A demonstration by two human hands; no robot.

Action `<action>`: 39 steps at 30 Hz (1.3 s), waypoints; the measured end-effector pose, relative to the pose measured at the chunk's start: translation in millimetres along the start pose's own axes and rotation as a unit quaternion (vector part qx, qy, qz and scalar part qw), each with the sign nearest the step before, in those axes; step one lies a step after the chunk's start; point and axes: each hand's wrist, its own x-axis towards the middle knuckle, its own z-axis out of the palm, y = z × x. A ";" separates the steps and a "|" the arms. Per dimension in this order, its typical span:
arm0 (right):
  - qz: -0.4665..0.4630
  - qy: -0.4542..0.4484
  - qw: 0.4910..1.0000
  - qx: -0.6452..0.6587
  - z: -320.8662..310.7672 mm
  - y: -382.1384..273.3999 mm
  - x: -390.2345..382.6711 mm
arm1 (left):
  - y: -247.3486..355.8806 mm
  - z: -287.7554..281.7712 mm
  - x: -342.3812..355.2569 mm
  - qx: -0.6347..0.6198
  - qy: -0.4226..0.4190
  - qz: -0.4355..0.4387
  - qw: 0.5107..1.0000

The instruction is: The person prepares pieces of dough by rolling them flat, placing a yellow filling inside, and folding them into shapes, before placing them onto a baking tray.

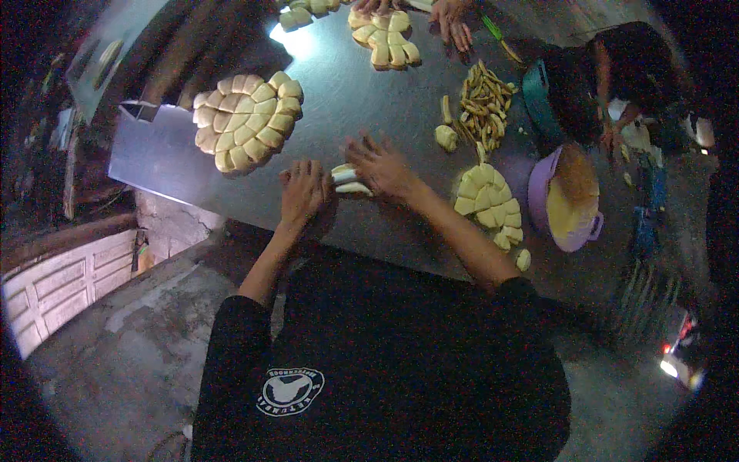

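On the metal table [339, 100], a pale rolling pin [345, 176] lies across a small piece of dough [354, 188], between my two hands. My left hand [304, 192] curls its fingers over the pin's left end. Over the right end rests my right hand [385, 169], palm down, its fingers stretched and spread. My palm and fingers hide both ends of the pin. Ahead and to the left sits a large cluster of cut dough pieces [248, 119]. A smaller cluster of dough pieces [489, 199] lies right of my right forearm.
A pile of yellowish strips [486, 104] sits at the right, near a purple basin [543, 189] holding something pale yellow. Behind that stands a teal basin [534, 91]. Another person's hand [453, 25] is across the table by more dough [385, 38]; a person sits far right.
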 end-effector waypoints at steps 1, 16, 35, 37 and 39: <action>0.046 -0.015 0.995 -0.082 3.5 -1.0 10.3 | -0.7 6.1 15.3 0.039 0.022 -0.015 0.999; 0.219 0.024 0.970 0.106 -45.2 -20.5 16.4 | -58.2 -5.7 85.6 -0.082 -0.099 0.241 0.962; 0.536 0.192 0.811 -0.135 -8.5 32.7 19.9 | 0.1 29.9 137.5 -0.192 0.042 0.264 0.944; 0.512 0.164 0.836 -0.112 -11.3 28.8 29.3 | -12.0 34.6 119.8 -0.173 0.008 0.218 0.960; 0.502 0.107 0.857 -0.042 -9.1 1.7 27.5 | -30.1 37.1 103.3 -0.120 -0.050 0.162 0.978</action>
